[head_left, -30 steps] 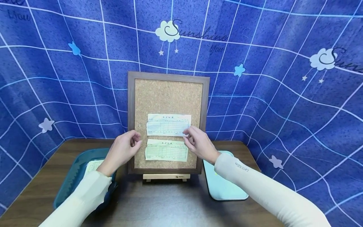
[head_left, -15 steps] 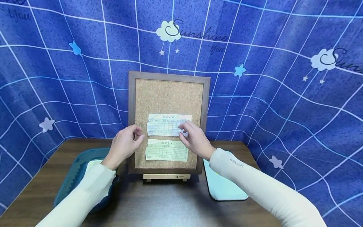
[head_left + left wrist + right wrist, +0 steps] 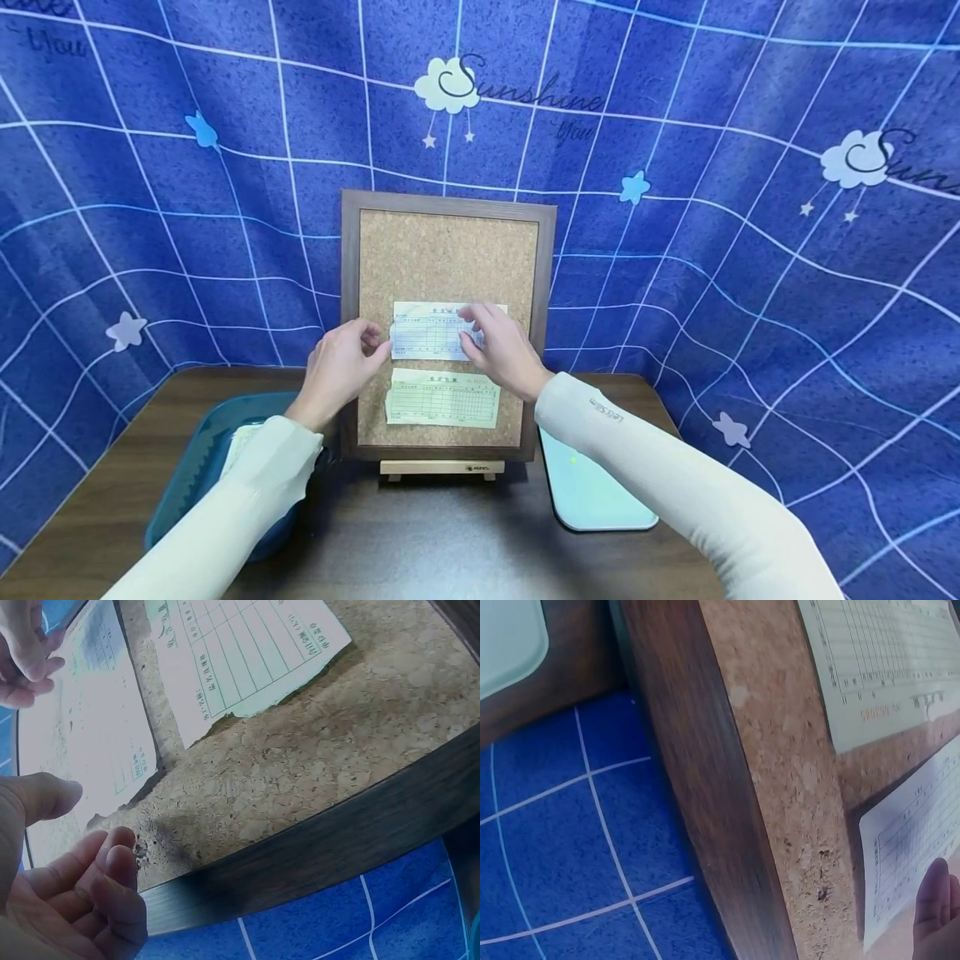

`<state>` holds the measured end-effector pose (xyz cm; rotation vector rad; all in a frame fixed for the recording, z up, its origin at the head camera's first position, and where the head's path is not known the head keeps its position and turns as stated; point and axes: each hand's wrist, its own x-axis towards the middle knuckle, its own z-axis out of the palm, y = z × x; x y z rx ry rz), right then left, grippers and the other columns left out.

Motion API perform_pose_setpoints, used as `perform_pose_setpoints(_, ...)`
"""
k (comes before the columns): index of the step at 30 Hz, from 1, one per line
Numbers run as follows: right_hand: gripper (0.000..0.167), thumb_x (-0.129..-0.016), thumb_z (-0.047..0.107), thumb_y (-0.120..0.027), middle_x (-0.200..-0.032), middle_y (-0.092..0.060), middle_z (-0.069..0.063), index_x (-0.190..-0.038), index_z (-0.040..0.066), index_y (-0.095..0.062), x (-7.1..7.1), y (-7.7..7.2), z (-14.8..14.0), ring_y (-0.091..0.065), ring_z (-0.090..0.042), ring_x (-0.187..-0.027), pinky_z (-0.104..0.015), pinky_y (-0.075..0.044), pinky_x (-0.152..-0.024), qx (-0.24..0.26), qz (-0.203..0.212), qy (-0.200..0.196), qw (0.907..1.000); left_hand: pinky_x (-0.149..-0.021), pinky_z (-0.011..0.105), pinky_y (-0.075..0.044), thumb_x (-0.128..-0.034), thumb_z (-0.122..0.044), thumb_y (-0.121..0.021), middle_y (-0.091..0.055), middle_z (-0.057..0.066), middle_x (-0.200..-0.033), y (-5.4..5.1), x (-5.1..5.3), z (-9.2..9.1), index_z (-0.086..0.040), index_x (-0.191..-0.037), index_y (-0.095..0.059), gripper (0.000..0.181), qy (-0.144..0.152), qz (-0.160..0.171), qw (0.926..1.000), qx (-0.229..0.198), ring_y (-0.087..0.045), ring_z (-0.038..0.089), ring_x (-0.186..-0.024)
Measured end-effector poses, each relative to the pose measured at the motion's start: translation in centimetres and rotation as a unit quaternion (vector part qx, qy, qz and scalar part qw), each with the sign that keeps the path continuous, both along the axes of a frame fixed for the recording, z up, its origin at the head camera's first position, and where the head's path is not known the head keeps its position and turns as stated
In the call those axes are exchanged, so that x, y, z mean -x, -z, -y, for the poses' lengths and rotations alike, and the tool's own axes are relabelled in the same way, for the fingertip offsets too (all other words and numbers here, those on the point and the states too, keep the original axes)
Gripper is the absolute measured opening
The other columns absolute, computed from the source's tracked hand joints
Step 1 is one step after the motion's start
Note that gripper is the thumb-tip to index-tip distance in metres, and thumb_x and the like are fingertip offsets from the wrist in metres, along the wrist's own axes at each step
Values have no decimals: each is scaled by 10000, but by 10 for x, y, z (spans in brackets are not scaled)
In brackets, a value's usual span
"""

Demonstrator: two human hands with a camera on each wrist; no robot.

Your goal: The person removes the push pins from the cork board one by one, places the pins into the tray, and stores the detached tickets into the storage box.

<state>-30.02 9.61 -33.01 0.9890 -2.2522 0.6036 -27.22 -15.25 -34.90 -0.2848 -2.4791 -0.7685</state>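
Observation:
A framed cork board (image 3: 450,258) stands upright on a small wooden easel (image 3: 442,467). Two printed form slips with ragged left edges lie against its cork: a white slip (image 3: 420,331) above and a pale green slip (image 3: 435,400) below. My left hand (image 3: 341,367) hovers by the white slip's left edge, thumb and fingers apart and loosely bent. Nothing sits between them in the left wrist view. Over the right part of the white slip is my right hand (image 3: 498,346), its thumb and forefinger spread. In the right wrist view only some of its fingertips (image 3: 934,900) show.
A dark teal basket (image 3: 187,467) with paper inside stands on the wooden table (image 3: 420,550) at left, partly behind my left sleeve. A light blue tray (image 3: 592,492) lies at right. A blue patterned curtain (image 3: 675,275) hangs behind the board.
My right hand has shifted left and slightly up across the white slip. My left hand has come right and a little up toward that slip's left edge. Both slips stay put.

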Motion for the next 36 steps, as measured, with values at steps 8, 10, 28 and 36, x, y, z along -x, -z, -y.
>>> perform_pose_setpoints(8, 225, -874, 59, -618, -1043, -586, -71, -1091, 36, -563, 14, -5, 8, -576, -153, -888, -244, -462, -750, 30, 129, 59, 9999, -670, 417, -453, -855, -220, -674, -646, 73, -846, -1, 2, -1, -48, -960, -649, 204, 54, 117, 9996, -267, -602, 229, -743)
perform_pose_setpoints(10, 229, -871, 60, -620, -1043, -589, -72, -1092, 38, -566, 15, -6, 9, -584, -158, -887, -242, -468, -739, 21, 134, 50, 9999, -677, 418, -451, -853, -217, -670, -647, 76, -846, -2, 3, -3, -48, -958, -651, 200, 73, 121, 9993, -338, -603, 231, -749)
perform_pose_setpoints(28, 241, -864, 72, -636, -1036, -563, -60, -1091, 33, -565, 16, -10, 28, -593, -158, -898, -198, -470, -761, -174, 452, 457, 9978, -690, 421, -436, -852, -225, -648, -623, 63, -869, -6, 12, -16, -60, -972, -642, 204, 9, 249, 9989, -392, -579, 247, -795)
perform_pose_setpoints(36, 185, -865, 58, -624, -1000, -544, -27, -1047, 47, -594, 14, -15, 35, -555, -126, -848, -180, -447, -732, -139, 561, 756, 9955, -651, 430, -440, -883, -174, -582, -617, 67, -833, -5, 15, -20, -56, -946, -639, 146, -105, 95, 9994, -318, -577, 246, -751)
